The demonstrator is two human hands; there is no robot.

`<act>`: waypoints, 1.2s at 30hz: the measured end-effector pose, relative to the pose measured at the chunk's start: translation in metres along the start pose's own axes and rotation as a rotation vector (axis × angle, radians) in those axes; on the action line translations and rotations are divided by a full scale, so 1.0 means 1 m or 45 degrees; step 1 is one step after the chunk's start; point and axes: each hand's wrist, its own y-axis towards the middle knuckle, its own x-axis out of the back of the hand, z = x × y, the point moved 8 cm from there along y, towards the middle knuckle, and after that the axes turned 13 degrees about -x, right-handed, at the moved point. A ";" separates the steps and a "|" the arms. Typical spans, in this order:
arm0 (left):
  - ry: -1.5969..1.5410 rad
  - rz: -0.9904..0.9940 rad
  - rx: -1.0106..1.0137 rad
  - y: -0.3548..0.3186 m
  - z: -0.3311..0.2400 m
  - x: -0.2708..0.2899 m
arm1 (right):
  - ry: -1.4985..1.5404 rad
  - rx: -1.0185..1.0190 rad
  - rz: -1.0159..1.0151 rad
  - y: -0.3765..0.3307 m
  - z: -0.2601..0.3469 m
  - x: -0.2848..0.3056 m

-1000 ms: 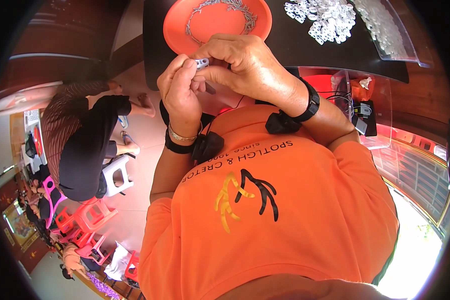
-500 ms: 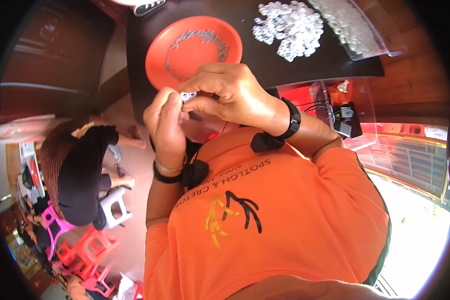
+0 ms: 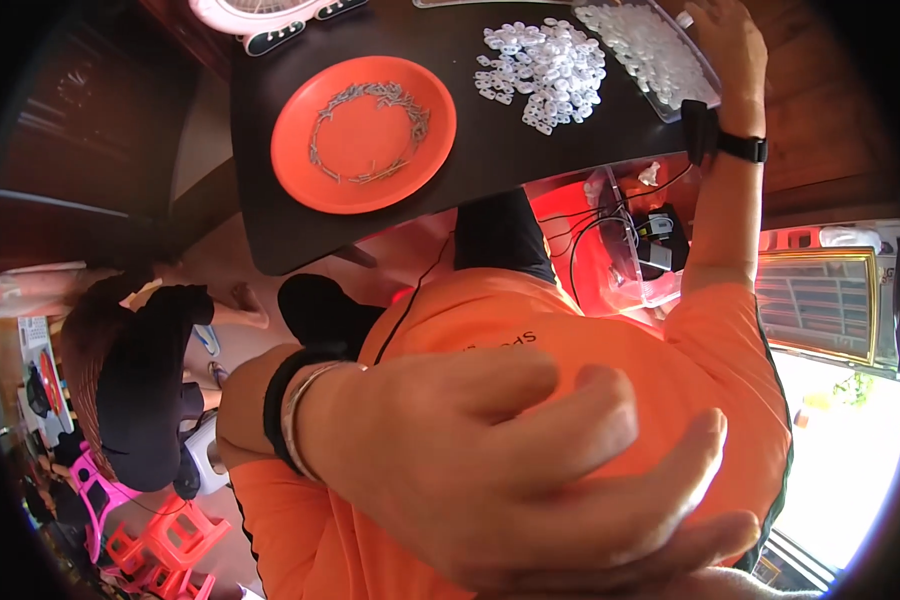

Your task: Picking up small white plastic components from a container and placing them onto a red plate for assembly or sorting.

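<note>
My left hand (image 3: 510, 460) is raised close in front of my chest, with its fingers apart and slightly curled; nothing shows in it. At the far right, my right hand (image 3: 735, 60) is beside the clear tray's outer edge and pinches a small white plastic piece (image 3: 684, 19). Frosted, translucent pieces (image 3: 645, 50) fill much of that tray. Left of it, a heap of small white plastic pieces with holes (image 3: 545, 75) lies on the dark table. An orange plate (image 3: 360, 140) holds a ring of thin grey metal pieces, perhaps screws (image 3: 403, 97).
A round white-and-pink object (image 3: 270, 15) stands at the table's far left. Below the right table edge, a clear box (image 3: 660, 285) contains cables and small devices. A person in black (image 3: 145, 380) sits to my left, near red plastic stools (image 3: 185, 530).
My hands have parted from around a small white piece above the plate. The right has reached to the far right by the tray; the left has drawn back near my chest and opened.
</note>
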 end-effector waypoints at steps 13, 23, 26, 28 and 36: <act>-0.205 0.317 0.288 -0.058 0.019 0.027 | 0.113 0.482 1.043 -0.102 0.110 -0.172; 0.217 -0.143 1.462 -0.209 0.053 0.127 | -0.067 0.740 1.026 -0.103 0.104 -0.245; 0.207 -0.203 1.474 -0.225 0.046 0.129 | -0.023 0.682 1.078 -0.104 0.105 -0.248; 0.164 -0.268 1.512 -0.232 0.041 0.127 | -0.098 0.655 1.242 -0.111 0.101 -0.249; 0.008 -0.270 1.475 -0.232 0.050 0.106 | 0.023 0.625 0.871 -0.107 0.097 -0.230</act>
